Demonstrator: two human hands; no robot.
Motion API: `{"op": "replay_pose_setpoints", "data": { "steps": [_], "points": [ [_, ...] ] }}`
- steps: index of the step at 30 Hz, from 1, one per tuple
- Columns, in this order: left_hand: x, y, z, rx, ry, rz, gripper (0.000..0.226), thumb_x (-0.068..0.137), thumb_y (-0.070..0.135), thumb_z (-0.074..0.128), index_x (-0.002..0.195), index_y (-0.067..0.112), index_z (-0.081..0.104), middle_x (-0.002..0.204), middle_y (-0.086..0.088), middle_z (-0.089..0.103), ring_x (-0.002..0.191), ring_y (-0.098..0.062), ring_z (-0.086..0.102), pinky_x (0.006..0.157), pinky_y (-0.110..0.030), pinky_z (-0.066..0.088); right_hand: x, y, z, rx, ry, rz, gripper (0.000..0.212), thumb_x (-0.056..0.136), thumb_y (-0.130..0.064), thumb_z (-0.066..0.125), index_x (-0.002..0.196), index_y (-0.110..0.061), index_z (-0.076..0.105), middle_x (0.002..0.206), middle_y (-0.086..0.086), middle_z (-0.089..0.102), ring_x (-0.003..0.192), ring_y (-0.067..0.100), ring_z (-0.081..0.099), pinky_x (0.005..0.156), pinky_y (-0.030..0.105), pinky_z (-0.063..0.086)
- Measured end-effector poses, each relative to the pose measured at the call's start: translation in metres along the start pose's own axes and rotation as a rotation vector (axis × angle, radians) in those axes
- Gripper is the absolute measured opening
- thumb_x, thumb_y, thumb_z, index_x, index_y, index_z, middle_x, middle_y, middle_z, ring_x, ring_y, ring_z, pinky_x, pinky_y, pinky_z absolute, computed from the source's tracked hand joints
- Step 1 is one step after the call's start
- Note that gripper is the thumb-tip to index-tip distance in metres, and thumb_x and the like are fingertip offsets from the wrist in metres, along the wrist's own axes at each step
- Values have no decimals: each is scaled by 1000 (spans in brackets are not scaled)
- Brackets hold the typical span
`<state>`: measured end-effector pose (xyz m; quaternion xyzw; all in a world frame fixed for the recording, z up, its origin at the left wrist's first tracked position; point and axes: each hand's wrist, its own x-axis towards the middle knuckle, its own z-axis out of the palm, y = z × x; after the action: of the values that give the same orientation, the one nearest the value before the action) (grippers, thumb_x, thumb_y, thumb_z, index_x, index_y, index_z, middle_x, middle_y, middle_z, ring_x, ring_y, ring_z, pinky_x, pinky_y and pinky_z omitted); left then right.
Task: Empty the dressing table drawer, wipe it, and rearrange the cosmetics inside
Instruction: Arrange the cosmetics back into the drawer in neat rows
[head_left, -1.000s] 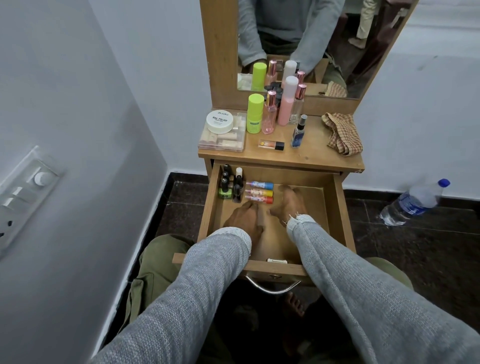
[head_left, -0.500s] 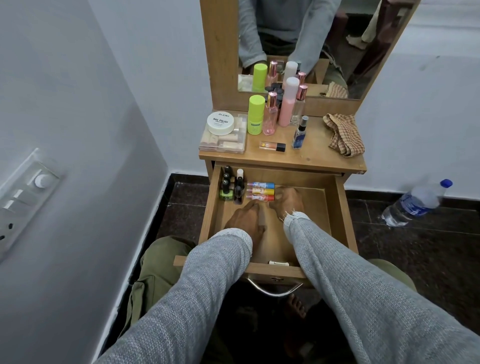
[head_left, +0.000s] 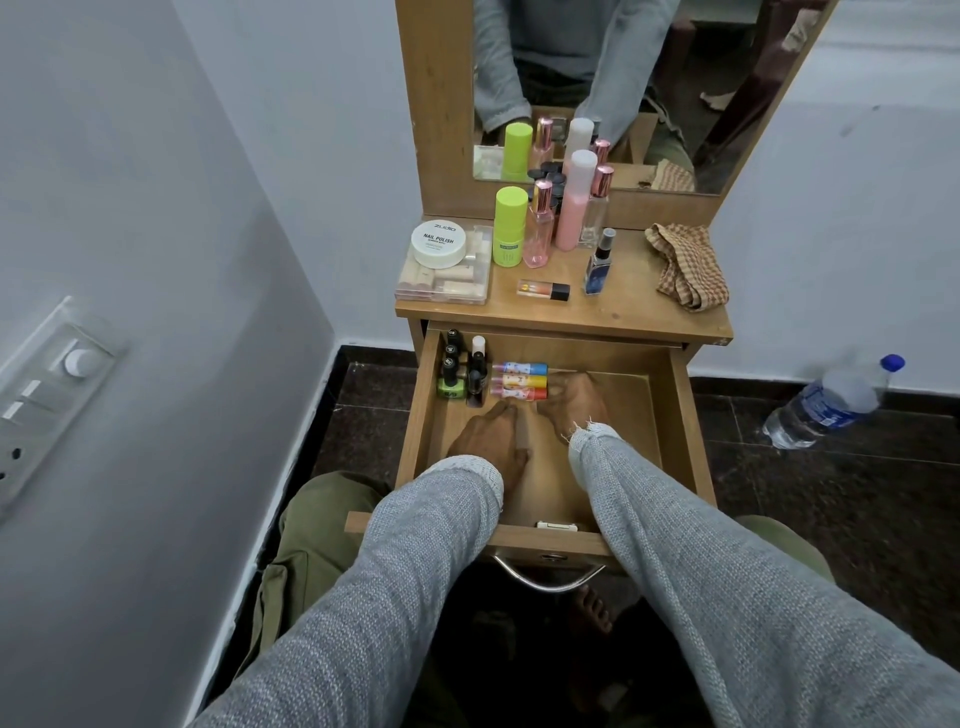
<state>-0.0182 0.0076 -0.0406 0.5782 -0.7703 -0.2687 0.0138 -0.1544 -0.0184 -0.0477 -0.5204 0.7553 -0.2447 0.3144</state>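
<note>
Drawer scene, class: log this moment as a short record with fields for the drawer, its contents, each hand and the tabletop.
drawer: open drawer, pulled out toward the person
contents: nail polish bottles upright at back left; three coloured tubes lying beside them
left hand: left hand rests inside, a slim stick under its fingers
right hand: right hand at the tubes' capped ends
tabletop: checked cloth, green bottle, nail polish tub on a clear box

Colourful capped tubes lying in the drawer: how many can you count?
3, side by side at the drawer's back: blue-capped tube, yellow-capped tube, red-capped tube. Hands may hide more.
</note>
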Motion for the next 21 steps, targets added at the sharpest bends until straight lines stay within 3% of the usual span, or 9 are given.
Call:
{"op": "replay_pose_setpoints", "data": {
  "steps": [2,5,7,11,15,17,21],
  "points": [
    [-1,0,-1,-11,2,-5,56,90,25,62,138,13,37,139,-3,47,119,-31,52,99,-42,46,0,0,1,1,13,-8,23,80,0,67,99,-9,75,91,7,75,66,8,58,52,7,39],
    [-1,1,-2,-16,4,-8,54,90,24,62,137,13,38,139,-4,48,119,-31,52,98,-41,46,0,-1,2,-19,9,-2,20,81,-4,69,99,-10,75,92,8,75,77,16,66,73,23,52],
    [-2,1,-2,-15,7,-6,54,89,24,62,136,12,38,138,-5,49,118,-31,53,98,-40,46,0,-1,2,-9,3,2,21,81,-4,70,101,-10,75,94,7,74,82,17,68,80,27,53],
    [-2,1,-3,-21,-4,-12,56,89,24,62,138,12,37,139,-6,49,119,-31,52,98,-40,46,2,0,4,-43,-4,2,17,80,-8,70,96,-12,76,90,6,75,76,17,66,71,23,50],
    [-3,2,-3,-32,4,-21,52,89,24,62,135,13,39,136,-6,51,117,-31,53,97,-40,47,3,-2,2,-21,-24,44,16,81,-7,72,97,-9,75,92,8,74,84,22,70,83,31,56],
    [-4,2,-4,-35,2,-25,52,89,24,62,135,14,39,136,-5,51,117,-31,53,97,-40,47,-1,-3,-1,-24,-36,24,17,80,-9,75,97,-8,74,92,7,74,86,22,70,82,28,54],
    [-3,3,-3,-22,10,-18,52,89,24,63,134,13,40,136,-6,51,117,-32,53,97,-41,46,-11,-11,-15,-74,109,-127,22,84,-16,72,103,-6,68,98,5,67,85,16,61,75,26,48]
  ]
}}
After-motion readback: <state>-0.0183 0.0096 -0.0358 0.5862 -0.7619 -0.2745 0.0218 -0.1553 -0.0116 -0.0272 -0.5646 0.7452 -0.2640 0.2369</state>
